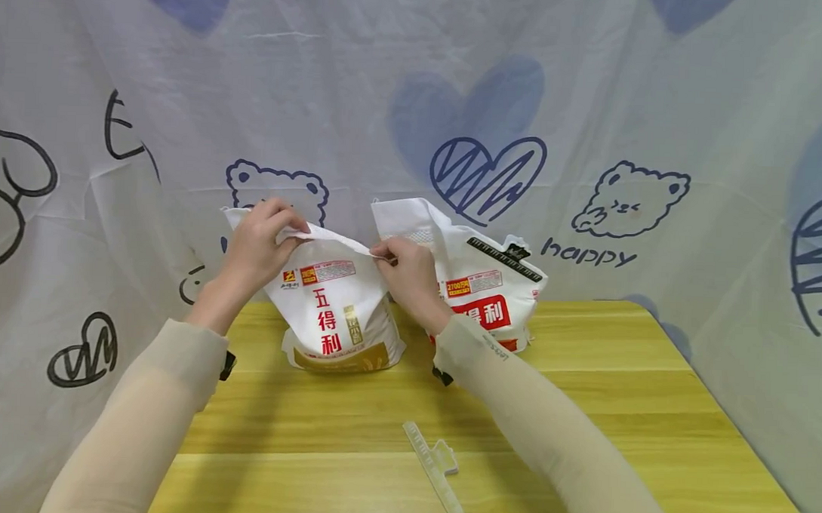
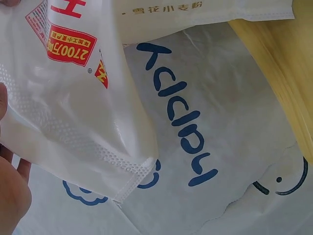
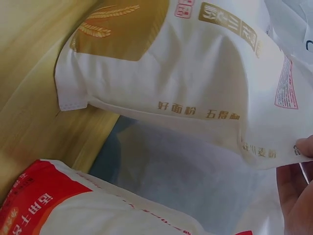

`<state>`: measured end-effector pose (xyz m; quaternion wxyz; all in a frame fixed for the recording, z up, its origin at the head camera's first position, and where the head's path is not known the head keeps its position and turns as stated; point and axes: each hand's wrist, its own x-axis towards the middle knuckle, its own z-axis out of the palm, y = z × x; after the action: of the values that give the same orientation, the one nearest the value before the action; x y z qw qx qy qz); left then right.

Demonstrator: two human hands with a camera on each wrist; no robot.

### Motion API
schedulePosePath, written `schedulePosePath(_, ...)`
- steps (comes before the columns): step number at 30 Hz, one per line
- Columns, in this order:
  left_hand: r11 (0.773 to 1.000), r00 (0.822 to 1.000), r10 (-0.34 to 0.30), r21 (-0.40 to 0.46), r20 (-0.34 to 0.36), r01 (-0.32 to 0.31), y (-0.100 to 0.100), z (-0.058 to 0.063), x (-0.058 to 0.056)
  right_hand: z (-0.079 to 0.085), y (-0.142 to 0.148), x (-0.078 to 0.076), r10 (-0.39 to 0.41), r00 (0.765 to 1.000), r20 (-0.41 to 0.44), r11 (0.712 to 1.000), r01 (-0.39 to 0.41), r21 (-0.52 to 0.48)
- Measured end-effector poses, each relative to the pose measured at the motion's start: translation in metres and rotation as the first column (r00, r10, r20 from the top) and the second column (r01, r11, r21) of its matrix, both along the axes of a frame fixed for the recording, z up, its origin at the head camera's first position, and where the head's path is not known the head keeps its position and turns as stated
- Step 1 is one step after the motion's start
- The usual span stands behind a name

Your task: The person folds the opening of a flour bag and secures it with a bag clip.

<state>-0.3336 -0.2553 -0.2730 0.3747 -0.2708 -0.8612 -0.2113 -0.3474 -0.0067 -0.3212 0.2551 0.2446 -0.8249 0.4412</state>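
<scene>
A white flour bag [image 1: 341, 299] with red characters and a gold band stands on the table. Its top edge is stretched between two hands. My left hand [image 1: 265, 240] grips this edge near the left corner, thumb in front. At the right end of the edge, my right hand [image 1: 410, 275] pinches the material between thumb and fingers. The left wrist view has the bag's upper corner [image 2: 117, 161] beside the left hand [image 2: 12, 191]. In the right wrist view, the bag's side [image 3: 195, 88] runs up to the right hand [image 3: 298, 191].
A second flour bag [image 1: 477, 304] stands to the right, its folded top held by a black sealing clip [image 1: 504, 260]. One white sealing clip [image 1: 434, 472] lies on the wooden table [image 1: 323, 434] near the front. Behind hangs a patterned cloth [image 1: 361, 119].
</scene>
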Motion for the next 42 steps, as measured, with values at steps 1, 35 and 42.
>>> schedulePosePath(1, 1.0, 1.0, 0.001, -0.004, 0.001, -0.001, 0.0, -0.001, 0.001, -0.001, 0.0, 0.001, 0.01, 1.0, -0.009, 1.0, -0.01, 0.001)
schedulePosePath(35, 0.999, 0.971, 0.038, -0.028, 0.235, -0.032, -0.015, -0.014, 0.023, -0.027, -0.001, 0.011, 0.081, 0.985, 0.154, 0.995, -0.089, 0.048)
schedulePosePath(42, 0.997, 0.974, 0.048, 0.054, 0.221, -0.061, -0.011, -0.018, 0.023, -0.033, -0.002, 0.01, 0.132, 0.983, 0.13, 0.989, -0.122, -0.085)
